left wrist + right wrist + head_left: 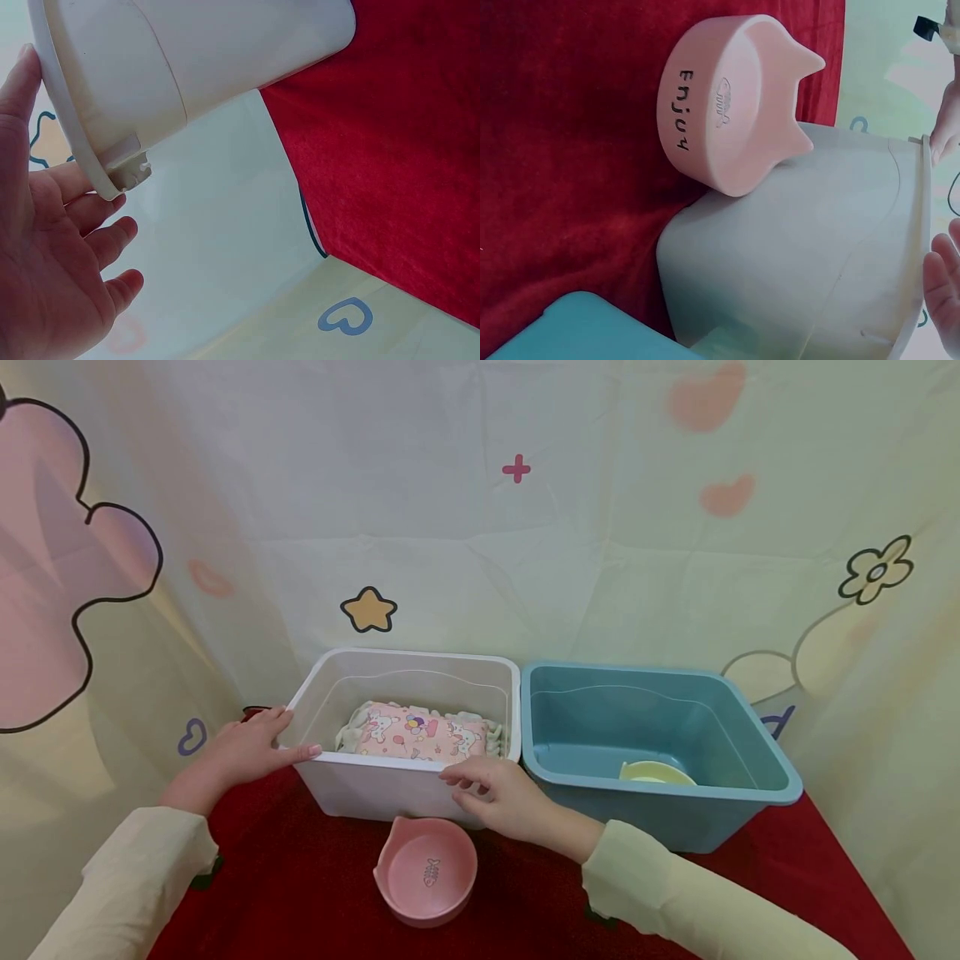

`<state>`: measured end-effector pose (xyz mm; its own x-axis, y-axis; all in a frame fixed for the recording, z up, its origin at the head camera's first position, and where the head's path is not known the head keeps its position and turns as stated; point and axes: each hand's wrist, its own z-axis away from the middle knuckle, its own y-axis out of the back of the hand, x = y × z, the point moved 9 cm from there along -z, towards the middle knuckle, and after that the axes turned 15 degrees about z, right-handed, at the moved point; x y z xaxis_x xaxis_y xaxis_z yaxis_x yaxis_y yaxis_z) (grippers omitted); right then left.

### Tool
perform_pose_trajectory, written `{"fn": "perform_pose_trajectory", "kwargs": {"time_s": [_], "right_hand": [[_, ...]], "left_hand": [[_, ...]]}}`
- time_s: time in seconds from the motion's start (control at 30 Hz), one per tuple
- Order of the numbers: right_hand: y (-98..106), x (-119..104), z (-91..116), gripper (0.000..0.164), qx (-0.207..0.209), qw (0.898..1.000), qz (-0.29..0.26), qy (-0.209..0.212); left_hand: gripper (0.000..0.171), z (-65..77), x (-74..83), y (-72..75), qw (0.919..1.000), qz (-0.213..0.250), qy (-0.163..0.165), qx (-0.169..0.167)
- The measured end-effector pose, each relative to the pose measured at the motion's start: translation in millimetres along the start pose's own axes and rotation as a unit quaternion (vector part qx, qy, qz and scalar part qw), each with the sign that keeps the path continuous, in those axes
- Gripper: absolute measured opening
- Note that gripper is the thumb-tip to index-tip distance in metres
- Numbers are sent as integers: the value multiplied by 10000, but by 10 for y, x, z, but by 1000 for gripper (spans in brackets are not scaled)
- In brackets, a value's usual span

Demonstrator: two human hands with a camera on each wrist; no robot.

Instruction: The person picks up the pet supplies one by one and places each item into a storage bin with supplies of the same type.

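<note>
A white plastic bin [375, 785] stands near the back, holding a pink patterned cushion [423, 732] with a pale ruffled edge. My left hand [253, 747] rests on its front left corner, thumb on the front rim; in the left wrist view the fingers [112, 244] are spread, the lower ones off the rim. Near the right end of the front rim is my right hand [504, 797], fingers loosely bent and holding nothing; whether they touch the rim I cannot tell. Just in front of the bin sits a pink cat-eared bowl [739, 105] marked "Enjoy", with a fishbone drawing inside.
Right beside the white bin stands a blue-green bin [637, 814], with a pale yellow dish [656, 771] partly visible inside. A red cloth [300, 893] covers the surface beneath. Behind hangs a pale curtain [450, 568] printed with hearts, a star and a flower.
</note>
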<state>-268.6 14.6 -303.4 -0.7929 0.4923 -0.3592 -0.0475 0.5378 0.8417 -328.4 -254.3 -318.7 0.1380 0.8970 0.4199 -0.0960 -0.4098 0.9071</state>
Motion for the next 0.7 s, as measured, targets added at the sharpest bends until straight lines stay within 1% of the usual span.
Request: {"fn": "perform_pose_trajectory", "kwargs": {"time_s": [0.4, 0.7], "right_hand": [[-156, 42, 97, 29, -646, 9972, -223, -295], [-239, 59, 155, 29, -854, 9955, -204, -346]], "left_hand": [[93, -9, -25, -16, 10000, 20, 32, -38], [94, -11, -35, -17, 10000, 21, 46, -41]]}}
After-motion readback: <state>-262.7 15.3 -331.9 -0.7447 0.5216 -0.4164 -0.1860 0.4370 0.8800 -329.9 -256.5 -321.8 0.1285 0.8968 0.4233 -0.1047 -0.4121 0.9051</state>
